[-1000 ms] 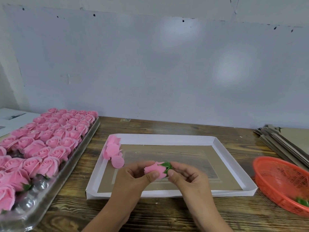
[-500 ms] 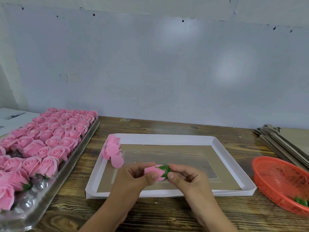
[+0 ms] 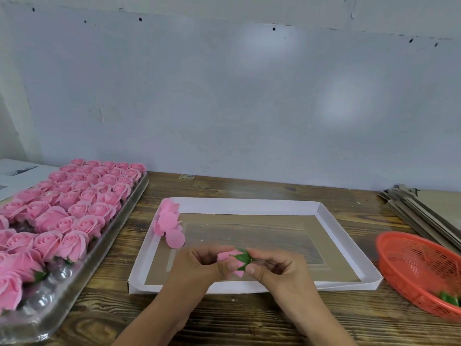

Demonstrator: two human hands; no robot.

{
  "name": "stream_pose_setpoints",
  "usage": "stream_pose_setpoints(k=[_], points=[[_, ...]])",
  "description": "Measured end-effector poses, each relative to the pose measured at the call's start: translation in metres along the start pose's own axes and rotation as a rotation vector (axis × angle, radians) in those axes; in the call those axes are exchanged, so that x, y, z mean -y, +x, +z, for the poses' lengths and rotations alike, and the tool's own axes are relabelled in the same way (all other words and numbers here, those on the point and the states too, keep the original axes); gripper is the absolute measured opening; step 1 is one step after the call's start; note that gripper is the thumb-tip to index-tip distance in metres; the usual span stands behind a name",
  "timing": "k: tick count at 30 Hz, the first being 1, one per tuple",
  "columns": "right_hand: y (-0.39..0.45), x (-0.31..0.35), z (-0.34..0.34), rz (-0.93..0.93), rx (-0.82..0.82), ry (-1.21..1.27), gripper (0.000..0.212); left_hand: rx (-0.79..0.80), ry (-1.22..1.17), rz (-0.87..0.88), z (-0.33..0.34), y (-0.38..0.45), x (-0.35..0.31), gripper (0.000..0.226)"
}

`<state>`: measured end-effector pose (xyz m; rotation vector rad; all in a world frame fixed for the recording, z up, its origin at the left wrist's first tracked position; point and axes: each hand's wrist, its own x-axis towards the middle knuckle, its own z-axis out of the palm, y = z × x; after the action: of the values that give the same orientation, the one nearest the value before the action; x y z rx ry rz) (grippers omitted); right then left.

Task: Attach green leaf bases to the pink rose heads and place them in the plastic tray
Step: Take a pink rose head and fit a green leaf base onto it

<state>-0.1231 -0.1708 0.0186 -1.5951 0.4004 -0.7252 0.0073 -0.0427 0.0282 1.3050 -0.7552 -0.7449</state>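
I'm mid-attach: left hand [image 3: 199,267] pinches the rose head [image 3: 230,262] above the white tray [image 3: 252,206], right hand [image 3: 275,269] pinches the leaf base [image 3: 243,257] onto it; next, probably seat it, then set it in the plastic tray [image 3: 82,267] at left.

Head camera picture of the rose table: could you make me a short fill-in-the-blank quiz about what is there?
1. Both hands, the left hand and the right hand, hold one pink rose head with a ____ leaf base.
2. The clear plastic tray full of pink roses stands at the table's ____ side.
3. The mesh plastic basket at the right is ____ in colour.
4. Loose pink petals lie in the shallow ____ cardboard box.

Missing words: green; left; orange-red; white
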Motion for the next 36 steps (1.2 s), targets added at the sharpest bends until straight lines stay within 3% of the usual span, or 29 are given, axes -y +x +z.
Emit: stream_pose_setpoints(k=[6, 9, 12, 15, 21, 27, 32, 36], points=[[-0.001, 0.001, 0.0, -0.028, 0.043, -0.107, 0.032, -0.011, 0.036, 0.003, -0.001, 0.002, 0.002, 0.015], [-0.002, 0.002, 0.002, -0.055, 0.059, -0.134, 0.046, -0.008, 0.033, -0.004, -0.003, 0.003, 0.002, 0.019], [-0.002, -0.003, 0.003, -0.032, 0.025, -0.14, 0.034, -0.007, 0.034, 0.005, -0.003, 0.004, 0.002, 0.021], [0.0, -0.008, 0.003, -0.008, 0.051, -0.107, 0.036, -0.031, 0.123, 0.075, -0.001, 0.004, 0.006, 0.029], [0.002, -0.004, 0.001, 0.064, 0.039, 0.16, 0.03, -0.098, 0.097, 0.169, 0.005, 0.006, 0.014, 0.072], [-0.001, 0.004, -0.002, 0.187, 0.173, 0.34, 0.041, -0.075, 0.114, 0.217, 0.006, 0.003, 0.01, 0.029], [0.0, 0.007, -0.007, 0.295, 0.254, 0.555, 0.044, -0.044, 0.134, 0.197, 0.006, 0.002, 0.007, 0.019], [0.001, 0.008, -0.009, 0.316, 0.308, 0.583, 0.054, 0.012, 0.117, 0.234, 0.005, -0.001, 0.004, 0.013]])
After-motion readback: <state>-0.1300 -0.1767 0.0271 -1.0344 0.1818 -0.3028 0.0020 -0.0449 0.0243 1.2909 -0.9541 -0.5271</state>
